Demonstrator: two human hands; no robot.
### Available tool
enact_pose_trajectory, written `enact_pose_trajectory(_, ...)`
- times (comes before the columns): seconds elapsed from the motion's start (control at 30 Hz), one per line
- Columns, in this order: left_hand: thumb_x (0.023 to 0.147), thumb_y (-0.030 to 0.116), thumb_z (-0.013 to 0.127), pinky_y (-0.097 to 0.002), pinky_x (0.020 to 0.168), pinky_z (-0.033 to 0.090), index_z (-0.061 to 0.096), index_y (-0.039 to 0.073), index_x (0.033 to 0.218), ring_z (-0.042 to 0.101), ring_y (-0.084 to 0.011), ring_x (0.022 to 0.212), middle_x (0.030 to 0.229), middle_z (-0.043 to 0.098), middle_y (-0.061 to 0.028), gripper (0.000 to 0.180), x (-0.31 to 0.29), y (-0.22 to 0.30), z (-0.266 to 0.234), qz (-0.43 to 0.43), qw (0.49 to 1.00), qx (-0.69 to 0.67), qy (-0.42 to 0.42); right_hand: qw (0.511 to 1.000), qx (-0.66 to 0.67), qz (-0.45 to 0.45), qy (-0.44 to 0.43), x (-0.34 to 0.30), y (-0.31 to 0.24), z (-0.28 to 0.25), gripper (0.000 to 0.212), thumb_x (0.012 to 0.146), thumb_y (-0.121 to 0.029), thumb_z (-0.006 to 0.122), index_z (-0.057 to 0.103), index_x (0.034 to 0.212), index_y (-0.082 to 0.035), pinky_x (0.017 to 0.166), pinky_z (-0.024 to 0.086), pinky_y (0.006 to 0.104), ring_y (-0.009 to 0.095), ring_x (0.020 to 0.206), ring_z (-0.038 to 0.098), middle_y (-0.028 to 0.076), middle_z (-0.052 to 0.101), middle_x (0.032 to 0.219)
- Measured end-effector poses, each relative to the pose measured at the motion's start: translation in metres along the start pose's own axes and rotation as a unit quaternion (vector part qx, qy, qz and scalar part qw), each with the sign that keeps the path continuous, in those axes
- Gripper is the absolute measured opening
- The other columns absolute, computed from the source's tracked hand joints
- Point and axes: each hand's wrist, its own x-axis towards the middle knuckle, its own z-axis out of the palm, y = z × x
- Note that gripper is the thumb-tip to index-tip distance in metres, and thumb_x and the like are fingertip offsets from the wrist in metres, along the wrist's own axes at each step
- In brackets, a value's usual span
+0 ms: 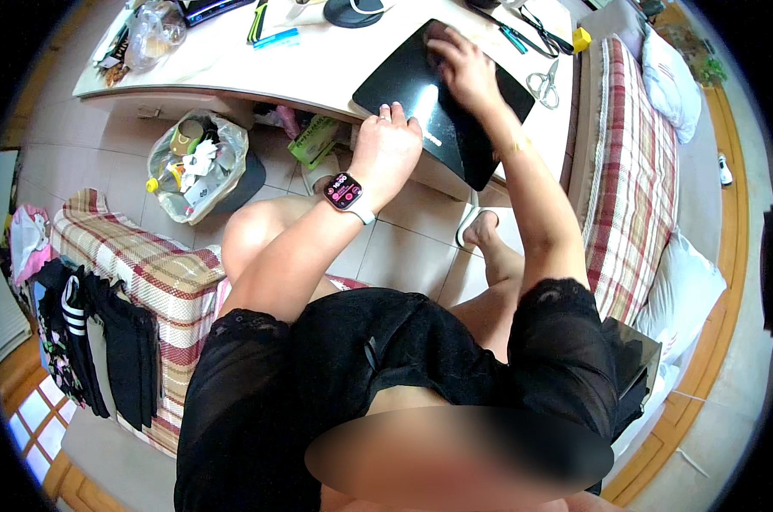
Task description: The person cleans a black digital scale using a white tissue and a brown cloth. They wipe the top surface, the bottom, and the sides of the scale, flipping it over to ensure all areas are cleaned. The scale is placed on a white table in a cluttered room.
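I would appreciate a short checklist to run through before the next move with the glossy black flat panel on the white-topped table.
1. Left hand on the glossy black flat panel, at its near-left edge: ok.
2. Right hand free of any held item: cannot tell; its fingers are blurred at the far part of the panel.
3. Panel wholly on the white-topped table: not ok; its near corner appears to jut past the front edge.
4. Silver metal scissors off the panel: ok; they lie to its right.
5. Bag-lined waste bin not beneath the panel: ok; it stands to the left.
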Motion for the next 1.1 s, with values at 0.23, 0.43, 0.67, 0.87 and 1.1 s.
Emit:
enact_pose_trajectory(0.23,0.075,0.026,0.081,-0.0393,0.084,0.058,0.067,0.002,0.100,0.071,-0.0333,0.105,0.115,0.069,-0.0255,0.037,-0.002,0.007,-0.011,-0.019,0.999,-0.034,-0.019,0.987,0.113,-0.032,-0.113,-0.117,-0.082,-0.081,0.060,0.074,-0.002,0.069,0.063,0.130,-0.024,0.109,0.041,0.0514,0.034,0.135,0.049,0.009,0.048,0.151)
enact_pose_trajectory(0.43,0.073,0.024,0.082,-0.0391,0.085,0.058,0.066,0.003,0.101,0.070,-0.0328,0.107,0.115,0.069,-0.0244,0.038,0.001,0.005,-0.001,0.012,1.000,0.005,0.008,0.994,-0.035,0.101,-0.008,-0.053,0.068,-0.044,0.042,0.088,-0.019,0.062,0.064,0.130,-0.026,0.099,0.049,0.0512,0.036,0.121,0.058,0.008,0.057,0.142)
enact_pose_trajectory(0.67,0.071,0.022,0.084,-0.0410,0.085,0.054,0.069,0.005,0.096,0.068,-0.0309,0.099,0.106,0.069,-0.0180,0.033,0.002,0.000,-0.011,-0.024,0.998,-0.036,-0.053,0.997,-0.026,0.068,-0.012,-0.081,-0.013,-0.048,0.047,0.086,-0.008,0.063,0.064,0.129,-0.026,0.106,0.040,0.0526,0.035,0.133,0.049,0.009,0.051,0.149)
enact_pose_trajectory(0.87,0.066,0.025,0.088,-0.0432,0.093,0.046,0.071,0.008,0.100,0.063,-0.0304,0.100,0.111,0.065,-0.0125,0.041,0.007,-0.001,-0.023,-0.040,0.997,-0.064,-0.021,0.993,0.065,0.090,-0.035,-0.145,-0.051,-0.099,0.049,0.079,0.000,0.066,0.066,0.125,-0.020,0.109,0.042,0.0484,0.035,0.131,0.051,0.012,0.053,0.146)
enact_pose_trajectory(1.1,0.072,0.025,0.086,-0.0468,0.109,0.042,0.064,0.006,0.125,0.055,-0.0322,0.128,0.136,0.060,-0.0168,0.060,0.005,-0.005,-0.003,0.009,0.996,-0.092,0.016,0.943,0.064,0.322,0.056,-0.155,0.008,-0.093,0.040,0.087,-0.017,0.071,0.065,0.126,-0.010,0.106,0.045,0.0427,0.036,0.122,0.057,0.019,0.062,0.127)
